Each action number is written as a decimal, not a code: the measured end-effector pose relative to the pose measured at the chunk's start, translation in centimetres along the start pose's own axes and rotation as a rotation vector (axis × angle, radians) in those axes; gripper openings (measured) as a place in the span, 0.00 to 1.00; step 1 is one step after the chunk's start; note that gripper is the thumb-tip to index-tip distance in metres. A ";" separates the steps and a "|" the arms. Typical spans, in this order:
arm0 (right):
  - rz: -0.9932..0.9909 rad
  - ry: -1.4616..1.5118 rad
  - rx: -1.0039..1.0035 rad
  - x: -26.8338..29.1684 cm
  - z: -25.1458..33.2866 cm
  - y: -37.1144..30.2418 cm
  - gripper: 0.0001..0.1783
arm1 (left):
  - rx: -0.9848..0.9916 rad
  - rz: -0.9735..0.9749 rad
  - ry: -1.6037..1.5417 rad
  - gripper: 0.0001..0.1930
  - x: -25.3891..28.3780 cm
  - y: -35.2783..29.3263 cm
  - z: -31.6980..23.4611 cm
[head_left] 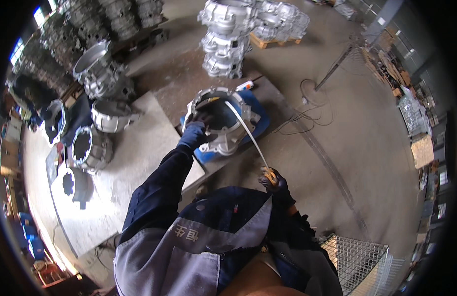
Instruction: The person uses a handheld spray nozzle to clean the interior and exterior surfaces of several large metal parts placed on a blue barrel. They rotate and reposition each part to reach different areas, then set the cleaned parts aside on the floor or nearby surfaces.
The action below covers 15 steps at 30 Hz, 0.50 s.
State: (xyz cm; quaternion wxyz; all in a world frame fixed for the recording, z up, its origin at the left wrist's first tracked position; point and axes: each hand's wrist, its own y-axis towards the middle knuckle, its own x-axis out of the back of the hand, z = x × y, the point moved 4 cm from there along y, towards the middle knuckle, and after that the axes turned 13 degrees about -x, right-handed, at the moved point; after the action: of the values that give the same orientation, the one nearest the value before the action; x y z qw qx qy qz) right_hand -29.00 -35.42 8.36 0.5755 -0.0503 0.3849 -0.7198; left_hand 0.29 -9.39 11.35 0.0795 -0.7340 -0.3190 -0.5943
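Observation:
A round silver metal housing (227,144) with an open centre sits on a blue pad (260,106) in front of me. My left hand (195,130), in a dark glove with a blue cuff, grips its near left rim; some fingers are lost in the dark opening. Close to my body, my right hand (274,183), also gloved, is closed around a yellow-and-black handle. From this runs a long, thin, slightly bent pale strip (250,133), whose far end reaches over the opening. A small yellow piece (212,99) shows inside the housing's far rim, its kind unclear.
Behind the housing stands a stack of similar castings (222,49), with a white-and-orange tube (245,86) nearer. More castings (93,148) stand on the pale tabletop (139,143) at left. A cable (312,116) lies on the floor at right; a wire-mesh cage (359,261) is at lower right.

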 end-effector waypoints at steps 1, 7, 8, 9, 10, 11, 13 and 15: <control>-0.145 -0.163 0.163 0.3 0.5 -1.0 0.23 | -0.043 0.047 -0.187 0.33 -1.0 1.2 0.1; -0.370 -0.864 0.500 -1.8 4.0 -8.4 0.33 | -0.036 0.195 -0.167 0.14 -3.9 3.1 -0.6; -0.357 -0.881 0.484 -2.1 4.1 -9.0 0.34 | -0.046 0.204 -0.143 0.13 -4.0 3.0 -0.9; -0.340 -0.897 0.438 -2.4 4.0 -9.4 0.34 | -0.076 0.189 -0.114 0.13 -4.1 2.9 -1.2; -0.317 -0.914 0.378 -2.6 3.7 -10.0 0.33 | -0.113 0.093 -0.081 0.12 -4.1 2.5 -1.7; -0.313 -0.938 0.406 -3.0 3.6 -10.6 0.32 | -0.134 -0.007 -0.103 0.12 -4.3 2.5 -2.1; -0.279 -0.984 0.429 -3.7 3.4 -11.8 0.30 | -0.064 -0.011 -0.113 0.11 -5.1 2.8 -1.9; -0.237 -1.016 0.373 -4.5 3.1 -12.8 0.26 | -0.080 -0.027 -0.252 0.13 -5.1 3.9 -1.1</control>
State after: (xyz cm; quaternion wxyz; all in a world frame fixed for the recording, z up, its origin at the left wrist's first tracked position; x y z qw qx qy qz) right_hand -36.07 -32.54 20.00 0.6032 -0.3311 -0.0834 -0.7208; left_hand 1.08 -14.88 7.95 0.0014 -0.8010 -0.3122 -0.5107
